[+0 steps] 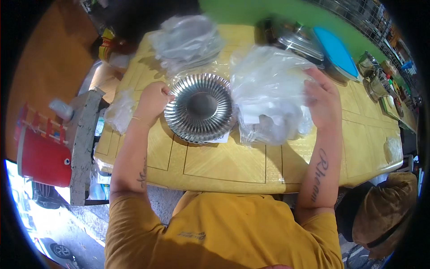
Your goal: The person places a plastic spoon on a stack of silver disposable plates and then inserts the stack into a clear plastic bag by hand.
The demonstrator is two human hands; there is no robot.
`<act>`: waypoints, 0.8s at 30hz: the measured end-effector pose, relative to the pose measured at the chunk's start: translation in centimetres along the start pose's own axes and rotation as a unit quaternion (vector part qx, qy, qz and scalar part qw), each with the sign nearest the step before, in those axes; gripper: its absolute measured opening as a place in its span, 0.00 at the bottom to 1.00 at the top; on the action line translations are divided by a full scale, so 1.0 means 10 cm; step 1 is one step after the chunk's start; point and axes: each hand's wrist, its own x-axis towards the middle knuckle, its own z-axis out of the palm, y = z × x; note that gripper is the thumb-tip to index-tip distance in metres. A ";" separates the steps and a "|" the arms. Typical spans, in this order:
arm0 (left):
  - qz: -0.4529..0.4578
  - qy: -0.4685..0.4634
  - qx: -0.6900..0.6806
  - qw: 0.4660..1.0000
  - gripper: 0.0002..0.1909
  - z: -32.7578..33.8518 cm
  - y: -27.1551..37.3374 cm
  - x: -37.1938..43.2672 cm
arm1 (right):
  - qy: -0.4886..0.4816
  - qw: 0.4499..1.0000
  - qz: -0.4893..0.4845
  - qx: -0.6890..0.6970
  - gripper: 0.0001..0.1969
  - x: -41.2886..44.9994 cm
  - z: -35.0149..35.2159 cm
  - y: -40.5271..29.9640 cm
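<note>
A round, fluted silver plate (201,106), apparently with more beneath it, lies before me, a piece of white paper showing under its lower edge. My left hand (158,99) pinches the plate's left rim. To its right, my right hand (319,94) holds the right side of a crumpled clear plastic bag (268,84); the fingers are slightly blurred. Pale items show through the bag's lower part, but their kind is unclear. A further heap of clear plastic bags (189,40) lies behind the plate.
On the yellow-patterned table (225,164), a container with a blue lid (336,50) and a glass-lidded vessel (300,43) stand at the back right. Metal pots (379,82) are farther right. Crumpled plastic (121,111) lies at the left edge; a red container (45,156) is beyond it.
</note>
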 end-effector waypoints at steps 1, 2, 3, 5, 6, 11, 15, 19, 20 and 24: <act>0.028 0.028 0.024 0.999 0.11 -0.01 -0.03 0.01 | -0.005 1.000 0.006 -0.011 0.22 -0.01 0.00 -0.01; 0.056 0.056 0.047 0.996 0.10 -0.01 -0.07 0.02 | 0.000 1.000 0.002 -0.013 0.22 -0.02 0.02 -0.03; 0.061 0.053 0.045 0.996 0.10 -0.03 -0.17 0.05 | 0.012 1.000 0.006 -0.011 0.21 -0.03 0.06 -0.04; 0.105 0.088 0.127 0.982 0.09 -0.03 -0.35 0.10 | 0.033 0.999 0.005 -0.014 0.19 -0.03 0.05 -0.05; 0.125 0.110 0.146 0.975 0.10 0.00 -0.25 0.05 | 0.032 0.999 0.005 0.010 0.19 0.01 -0.03 -0.01; 0.098 0.128 0.161 0.974 0.14 -0.03 0.06 -0.10 | 0.050 0.995 -0.001 0.082 0.18 0.05 -0.12 -0.01; 0.307 0.169 0.156 0.924 0.17 0.13 0.64 -0.24 | 0.112 0.976 -0.043 0.179 0.22 0.10 -0.14 0.01; 0.406 -0.150 -0.002 0.901 0.18 0.46 1.65 -0.70 | 0.142 0.961 -0.061 0.230 0.25 0.16 -0.30 0.09; 0.477 -0.132 -0.005 0.869 0.17 0.63 1.76 -0.72 | 0.142 0.961 -0.061 0.231 0.27 0.18 -0.34 0.10; 0.577 -0.072 0.006 0.813 0.12 1.18 2.06 -0.46 | 0.172 0.950 -0.099 0.240 0.28 0.22 -0.42 0.12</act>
